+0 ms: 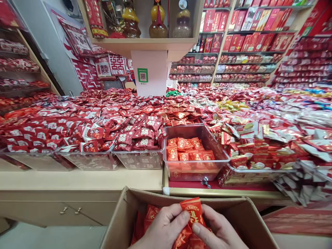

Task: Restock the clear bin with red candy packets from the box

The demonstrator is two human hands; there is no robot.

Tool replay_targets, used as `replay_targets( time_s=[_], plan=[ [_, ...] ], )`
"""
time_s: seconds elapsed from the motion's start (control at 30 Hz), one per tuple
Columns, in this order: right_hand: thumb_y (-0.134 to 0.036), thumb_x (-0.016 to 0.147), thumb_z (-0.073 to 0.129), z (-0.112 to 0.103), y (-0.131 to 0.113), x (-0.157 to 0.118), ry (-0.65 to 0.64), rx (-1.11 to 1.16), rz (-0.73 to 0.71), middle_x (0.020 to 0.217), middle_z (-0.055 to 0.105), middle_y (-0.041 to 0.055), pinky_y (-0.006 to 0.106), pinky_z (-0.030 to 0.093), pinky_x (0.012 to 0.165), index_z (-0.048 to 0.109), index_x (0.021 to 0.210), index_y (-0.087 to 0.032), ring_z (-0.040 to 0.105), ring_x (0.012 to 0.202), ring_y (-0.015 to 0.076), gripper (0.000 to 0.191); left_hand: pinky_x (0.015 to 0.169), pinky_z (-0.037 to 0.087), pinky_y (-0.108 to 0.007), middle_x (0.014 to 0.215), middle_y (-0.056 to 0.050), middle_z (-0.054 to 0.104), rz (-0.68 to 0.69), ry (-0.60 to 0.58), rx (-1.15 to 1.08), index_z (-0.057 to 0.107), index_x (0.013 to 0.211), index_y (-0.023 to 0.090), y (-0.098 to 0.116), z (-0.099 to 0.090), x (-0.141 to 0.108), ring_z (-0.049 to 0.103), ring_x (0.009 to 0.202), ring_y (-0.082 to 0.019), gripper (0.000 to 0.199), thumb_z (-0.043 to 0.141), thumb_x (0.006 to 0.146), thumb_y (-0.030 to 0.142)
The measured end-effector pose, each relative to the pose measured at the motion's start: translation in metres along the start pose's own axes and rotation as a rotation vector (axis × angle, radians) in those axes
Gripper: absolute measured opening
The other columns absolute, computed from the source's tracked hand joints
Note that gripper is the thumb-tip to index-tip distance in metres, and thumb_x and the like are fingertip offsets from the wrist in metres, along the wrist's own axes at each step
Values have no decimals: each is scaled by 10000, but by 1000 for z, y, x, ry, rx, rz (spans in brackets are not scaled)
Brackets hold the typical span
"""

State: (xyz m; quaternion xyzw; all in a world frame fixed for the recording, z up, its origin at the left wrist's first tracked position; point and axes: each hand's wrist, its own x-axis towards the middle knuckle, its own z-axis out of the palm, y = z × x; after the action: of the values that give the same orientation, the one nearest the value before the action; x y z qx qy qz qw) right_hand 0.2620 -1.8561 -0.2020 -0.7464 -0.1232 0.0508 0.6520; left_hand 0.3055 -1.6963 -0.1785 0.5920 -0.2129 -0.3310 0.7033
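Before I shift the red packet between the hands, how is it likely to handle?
The packet will probably flex a little, since its wrapper looks like thin film with a flat end. Its glossy surface may make it slippery. It is likely light, being small beside the left hand and right hand that grip it.

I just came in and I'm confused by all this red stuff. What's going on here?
Someone's left hand and right hand are holding a shiny red packet over an open cardboard box, which has more packets inside. Just beyond it, a clear bin is partly filled with similar red packets. The neighboring bins are heaped high.
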Motion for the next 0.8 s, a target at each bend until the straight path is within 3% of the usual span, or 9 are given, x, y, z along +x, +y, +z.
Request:
replay_targets(
  time_s=[0.1,0.23,0.4,0.5,0.63,0.8],
  plan=[
    [-294,770,497,-3,-1,1,30,-79,-44,906,607,60,287,455,769,569,1022,-211,560,818,175,276,779,396,-283,914,-53,625,-1,23,46,588,1033,169,1,-1,-1,526,854,-170,325,420,824,353],
    [-270,738,539,-16,-13,4,139,-205,-79,925,613,66,266,465,751,583,990,-223,564,817,182,260,764,412,-279,724,-20,617,10,162,102,597,1013,174,-2,-8,-1,535,704,-138,361,419,806,410],
    [-285,751,539,-27,-52,28,168,32,-10,1035,588,66,298,433,819,538,1047,-217,547,902,180,304,709,434,-266,585,-2,578,-6,267,116,549,1087,178,-4,-17,-2,541,653,-146,435,442,774,460],
    [-326,717,579,-18,-65,43,143,183,51,954,623,50,304,430,817,579,957,-198,556,883,178,272,753,423,-282,688,-26,620,27,250,69,527,1116,185,-2,-17,-4,552,740,-166,434,461,771,440],
    [-342,655,639,-1,-57,48,139,271,114,868,636,52,314,457,757,575,909,-174,577,814,180,312,884,352,-300,1049,-48,581,128,177,25,502,1139,212,1,-16,-6,515,926,-170,367,449,806,359],
    [-304,700,606,8,-40,45,144,296,88,865,623,50,306,438,781,548,903,-173,565,822,160,248,882,358,-291,1066,-56,575,166,179,83,489,1138,182,3,-16,-6,508,935,-163,354,442,817,322]
  ],
)
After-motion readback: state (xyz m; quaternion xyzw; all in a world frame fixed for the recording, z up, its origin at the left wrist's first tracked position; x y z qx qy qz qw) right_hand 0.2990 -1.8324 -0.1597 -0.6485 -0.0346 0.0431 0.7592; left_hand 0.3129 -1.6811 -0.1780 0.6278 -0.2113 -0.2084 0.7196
